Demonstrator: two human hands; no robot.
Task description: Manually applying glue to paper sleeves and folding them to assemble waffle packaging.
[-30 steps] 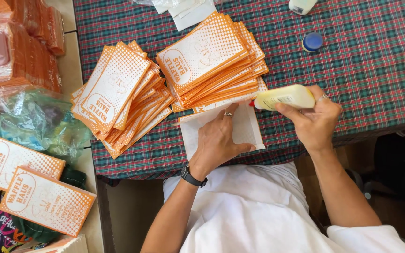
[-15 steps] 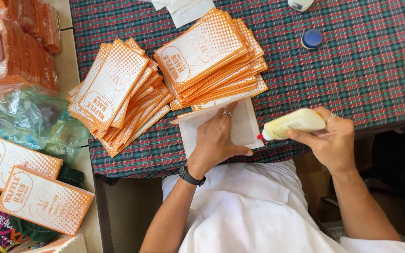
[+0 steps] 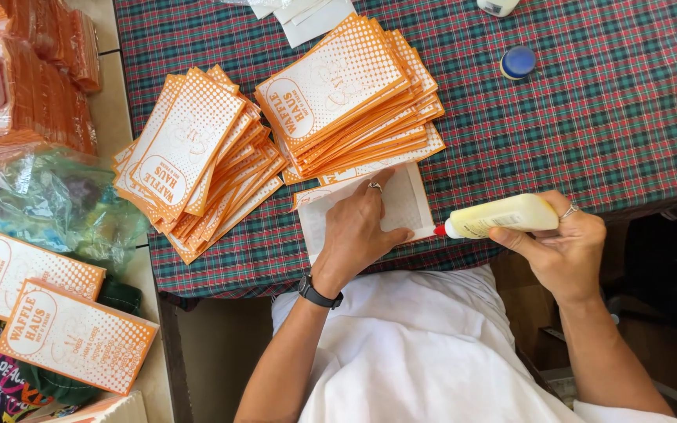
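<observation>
Yellow glue bottle gripped in your right hand; left hand flat, fingers spread on white paper bag. Oversqueeze risks glue smearing fingers.

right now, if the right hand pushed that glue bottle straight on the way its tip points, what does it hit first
Probably the white sheet: the right hand aims the glue bottle leftward, its red tip at the sheet's edge. Just beyond are the left hand fingers.

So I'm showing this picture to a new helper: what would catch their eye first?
Probably the two fanned piles of orange and white paper bags on the checked tablecloth. Next, the left hand pressing a white sheet flat at the table edge while the right hand aims a yellow glue bottle at it.
</observation>
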